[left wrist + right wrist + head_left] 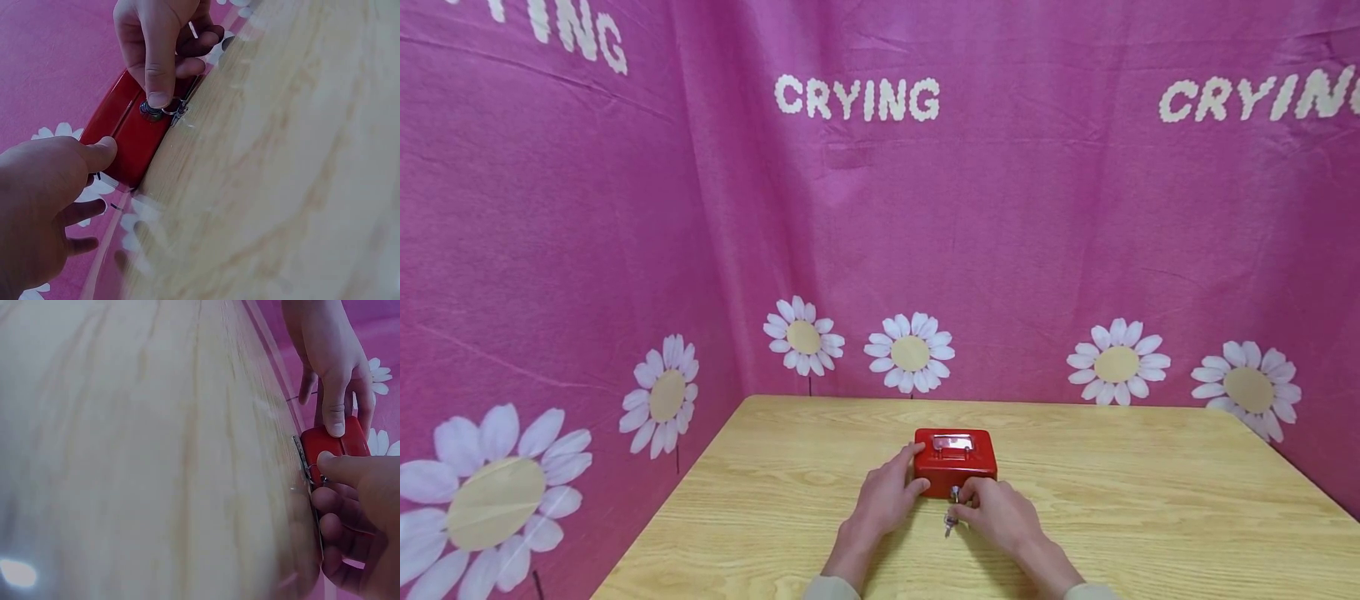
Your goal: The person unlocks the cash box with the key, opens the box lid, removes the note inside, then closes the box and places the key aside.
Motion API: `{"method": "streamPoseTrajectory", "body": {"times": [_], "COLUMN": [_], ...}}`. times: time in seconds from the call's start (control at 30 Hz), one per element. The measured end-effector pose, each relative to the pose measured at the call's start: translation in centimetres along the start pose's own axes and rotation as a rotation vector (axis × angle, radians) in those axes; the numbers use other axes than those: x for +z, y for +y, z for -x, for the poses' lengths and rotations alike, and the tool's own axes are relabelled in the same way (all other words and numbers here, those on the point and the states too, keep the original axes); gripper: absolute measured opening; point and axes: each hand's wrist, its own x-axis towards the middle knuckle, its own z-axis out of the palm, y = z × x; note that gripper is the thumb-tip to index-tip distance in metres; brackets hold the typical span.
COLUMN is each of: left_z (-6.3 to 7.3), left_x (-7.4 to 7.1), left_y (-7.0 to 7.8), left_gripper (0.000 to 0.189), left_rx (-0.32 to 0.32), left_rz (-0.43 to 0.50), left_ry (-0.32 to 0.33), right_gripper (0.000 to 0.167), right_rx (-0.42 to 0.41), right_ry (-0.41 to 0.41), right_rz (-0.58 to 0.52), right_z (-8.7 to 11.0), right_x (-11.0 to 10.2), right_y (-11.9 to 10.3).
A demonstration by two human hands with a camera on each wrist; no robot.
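A small red metal cash box (928,481) stands on the wooden table, lid down, with a folded handle on top. My left hand (886,493) holds its left side, thumb (103,152) on the front face and fingers along the side. On the front is a round silver lock (955,492). At this lock my right hand (1002,512) pinches a key between thumb and index finger; the key itself is mostly hidden by the fingertips. A key ring (170,110) with another small key (948,527) dangles below the lock. The right hand's other fingers are curled.
The light wood-grain table (775,500) extends around the box on all sides. Pink cloth (1000,217) with daisies and white lettering hangs behind the table and along its left.
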Motion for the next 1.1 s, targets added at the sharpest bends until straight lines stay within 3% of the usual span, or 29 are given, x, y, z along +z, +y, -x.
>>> {"method": "streamPoseTrajectory", "body": {"times": [0.63, 1.1], "left_z": [0.17, 0.12], "left_x": [-0.07, 0.03], "left_y": [0.14, 0.12], "left_gripper": [0.057, 0.057], "left_rx": [-0.005, -0.006], "left_rz": [0.006, 0.01], "left_ry": [0.004, 0.006], "right_gripper": [0.014, 0.012], "right_rx": [0.004, 0.038], "right_ry": [0.02, 0.007], "right_rz": [-0.006, -0.133], "right_z": [-0.13, 0.1], "right_x": [0.46, 0.59], "right_y": [0.47, 0.59]}}
